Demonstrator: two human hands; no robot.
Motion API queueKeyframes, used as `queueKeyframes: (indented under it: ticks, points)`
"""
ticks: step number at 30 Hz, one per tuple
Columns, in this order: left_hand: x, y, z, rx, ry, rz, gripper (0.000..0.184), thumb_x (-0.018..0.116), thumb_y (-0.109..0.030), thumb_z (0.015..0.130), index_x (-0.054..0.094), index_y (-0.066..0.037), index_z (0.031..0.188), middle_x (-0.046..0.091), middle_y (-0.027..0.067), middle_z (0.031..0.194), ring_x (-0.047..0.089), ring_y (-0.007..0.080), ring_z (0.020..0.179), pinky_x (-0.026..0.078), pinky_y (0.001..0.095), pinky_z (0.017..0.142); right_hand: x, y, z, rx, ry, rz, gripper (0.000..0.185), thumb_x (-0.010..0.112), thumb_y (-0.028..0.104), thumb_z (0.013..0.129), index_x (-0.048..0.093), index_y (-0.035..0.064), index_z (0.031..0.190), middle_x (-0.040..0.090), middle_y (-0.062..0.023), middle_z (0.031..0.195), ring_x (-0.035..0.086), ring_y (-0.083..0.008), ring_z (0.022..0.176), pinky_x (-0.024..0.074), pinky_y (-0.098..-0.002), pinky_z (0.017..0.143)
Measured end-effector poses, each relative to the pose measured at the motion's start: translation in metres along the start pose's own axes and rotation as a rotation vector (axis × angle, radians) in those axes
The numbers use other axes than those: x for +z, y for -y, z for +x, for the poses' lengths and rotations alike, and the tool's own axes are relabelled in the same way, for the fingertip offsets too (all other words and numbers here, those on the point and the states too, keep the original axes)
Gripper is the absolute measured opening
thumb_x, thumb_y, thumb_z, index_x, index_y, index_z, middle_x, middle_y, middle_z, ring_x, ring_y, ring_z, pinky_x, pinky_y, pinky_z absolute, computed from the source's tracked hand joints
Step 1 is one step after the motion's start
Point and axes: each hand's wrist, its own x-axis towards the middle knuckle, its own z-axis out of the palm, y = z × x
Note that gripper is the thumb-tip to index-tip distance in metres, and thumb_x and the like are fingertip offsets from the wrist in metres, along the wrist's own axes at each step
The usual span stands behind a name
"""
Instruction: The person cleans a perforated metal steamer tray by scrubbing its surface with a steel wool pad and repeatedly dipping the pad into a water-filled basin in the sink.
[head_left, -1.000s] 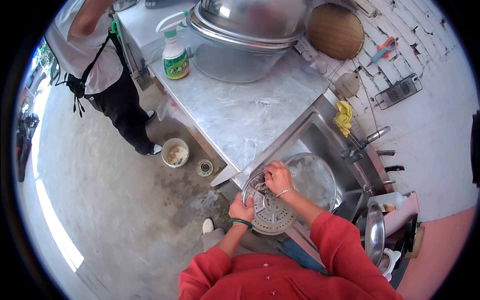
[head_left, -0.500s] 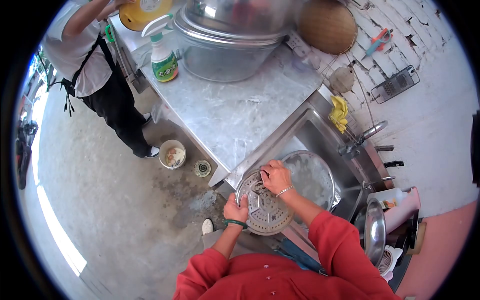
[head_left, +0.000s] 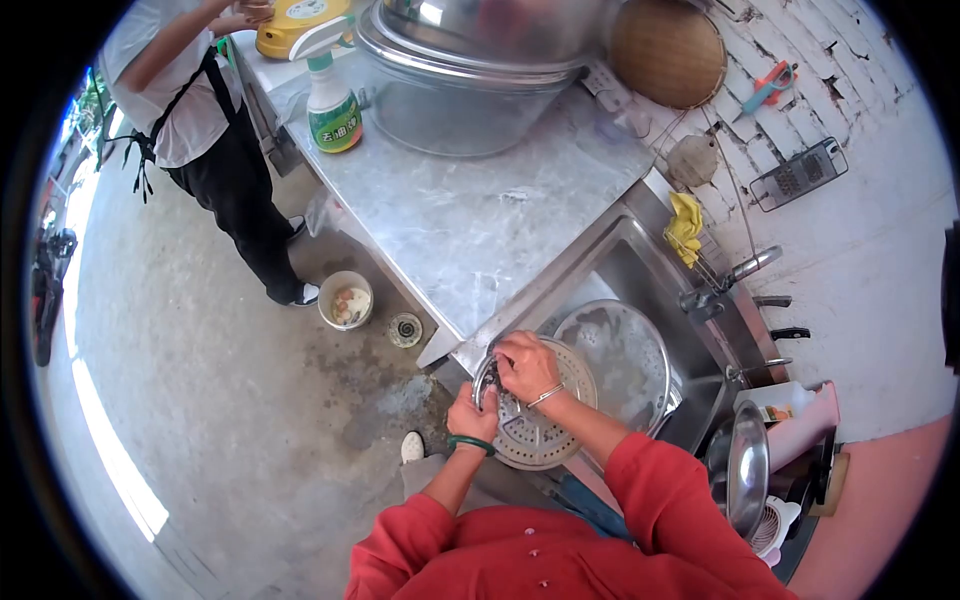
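Both hands are meeting near the left rim of a round, perforated steamer plate (head_left: 530, 432).
The left hand (head_left: 472, 415) is gripping the plate's left edge; the right hand (head_left: 527, 367) is bunching its fingers over the upper left part, just beside it, and whether they are pinching anything cannot be told. The plate is lying at the near edge of the sink (head_left: 662, 283), most of its holed face spreading rightward from the left hand, partly under the right wrist; being round, it is showing no long axis. A round pan (head_left: 618, 360) is sitting in the sink beyond.
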Motion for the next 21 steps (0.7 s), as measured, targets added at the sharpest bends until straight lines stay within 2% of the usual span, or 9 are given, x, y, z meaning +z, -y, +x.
queueKeyframes:
  ticks: [4, 6, 10, 12, 14, 16, 18, 19, 21]
  points:
    - [-0.004, -0.005, 0.001, 0.002, -0.030, 0.003, 0.025, 0.066, -0.032, 0.078, 0.058, -0.009, 0.083, 0.061, 0.0170, 0.068, 0.061, 0.0385, 0.068, 0.047, 0.0440, 0.062, 0.000, 0.017, -0.002, -0.168, 0.137, 0.002, 0.010, 0.060, 0.010, 0.070, 0.068, 0.0074, 0.077, 0.061, -0.0047, 0.082, 0.059, -0.0250, 0.082, 0.0506, -0.0363, 0.068]
    - [-0.005, -0.007, 0.001, -0.035, -0.005, -0.007, 0.027, 0.066, -0.033, 0.078, 0.057, -0.008, 0.082, 0.061, 0.0170, 0.067, 0.061, 0.0384, 0.068, 0.047, 0.0444, 0.062, -0.014, -0.015, 0.008, 0.034, 0.022, -0.173, 0.011, 0.060, 0.010, 0.069, 0.067, 0.0066, 0.077, 0.061, -0.0043, 0.083, 0.058, -0.0243, 0.082, 0.0507, -0.0355, 0.068]
    - [-0.004, -0.006, 0.002, -0.085, 0.034, 0.065, 0.030, 0.065, -0.036, 0.078, 0.053, -0.007, 0.079, 0.061, 0.0170, 0.066, 0.060, 0.0396, 0.067, 0.046, 0.0457, 0.061, -0.008, -0.011, 0.005, 0.081, 0.023, -0.191, 0.012, 0.061, 0.010, 0.068, 0.066, 0.0072, 0.078, 0.060, -0.0048, 0.083, 0.058, -0.0242, 0.082, 0.0506, -0.0356, 0.067]
    - [-0.002, 0.000, 0.002, 0.022, -0.028, 0.013, 0.030, 0.064, -0.037, 0.079, 0.054, -0.008, 0.080, 0.060, 0.0172, 0.066, 0.059, 0.0406, 0.067, 0.046, 0.0469, 0.062, 0.007, 0.014, -0.005, -0.168, 0.041, -0.004, 0.011, 0.061, 0.010, 0.068, 0.066, 0.0082, 0.078, 0.060, -0.0058, 0.083, 0.057, -0.0255, 0.081, 0.0500, -0.0364, 0.067]
    - [-0.006, -0.006, 0.000, -0.018, -0.001, 0.025, 0.030, 0.064, -0.037, 0.079, 0.054, -0.008, 0.081, 0.060, 0.0174, 0.066, 0.060, 0.0408, 0.068, 0.046, 0.0475, 0.062, 0.005, 0.017, -0.008, -0.207, 0.073, -0.025, 0.008, 0.063, 0.011, 0.070, 0.065, 0.0085, 0.077, 0.060, -0.0069, 0.084, 0.057, -0.0270, 0.081, 0.0496, -0.0373, 0.068]
    - [-0.008, -0.011, 0.000, -0.061, 0.025, 0.029, 0.030, 0.064, -0.037, 0.079, 0.054, -0.008, 0.081, 0.061, 0.0176, 0.066, 0.060, 0.0410, 0.068, 0.046, 0.0480, 0.062, -0.007, 0.001, -0.004, -0.028, -0.053, -0.123, 0.006, 0.064, 0.013, 0.070, 0.064, 0.0086, 0.075, 0.061, -0.0069, 0.085, 0.057, -0.0273, 0.081, 0.0496, -0.0372, 0.069]
    - [-0.008, -0.010, 0.001, -0.076, 0.039, 0.059, 0.024, 0.065, -0.029, 0.079, 0.060, -0.006, 0.087, 0.061, 0.0135, 0.066, 0.060, 0.0289, 0.060, 0.046, 0.0384, 0.059, -0.020, -0.011, 0.003, 0.045, -0.017, -0.230, 0.006, 0.064, 0.013, 0.071, 0.063, 0.0086, 0.075, 0.060, -0.0066, 0.085, 0.057, -0.0264, 0.082, 0.0497, -0.0368, 0.068]
    - [-0.008, -0.007, 0.001, -0.078, 0.039, 0.059, 0.024, 0.065, -0.029, 0.079, 0.060, -0.006, 0.087, 0.061, 0.0135, 0.066, 0.060, 0.0289, 0.060, 0.046, 0.0384, 0.059, -0.021, -0.012, 0.004, 0.077, 0.017, -0.229, 0.007, 0.064, 0.013, 0.070, 0.063, 0.0086, 0.075, 0.060, -0.0061, 0.084, 0.057, -0.0259, 0.082, 0.0498, -0.0364, 0.067]
    - [-0.004, -0.005, 0.002, -0.066, 0.026, 0.055, 0.031, 0.063, -0.038, 0.079, 0.056, -0.008, 0.082, 0.061, 0.0180, 0.067, 0.060, 0.0413, 0.068, 0.046, 0.0484, 0.062, -0.021, -0.011, 0.006, 0.108, 0.048, -0.234, 0.007, 0.064, 0.013, 0.070, 0.063, 0.0086, 0.075, 0.060, -0.0057, 0.084, 0.057, -0.0253, 0.082, 0.0499, -0.0360, 0.067]
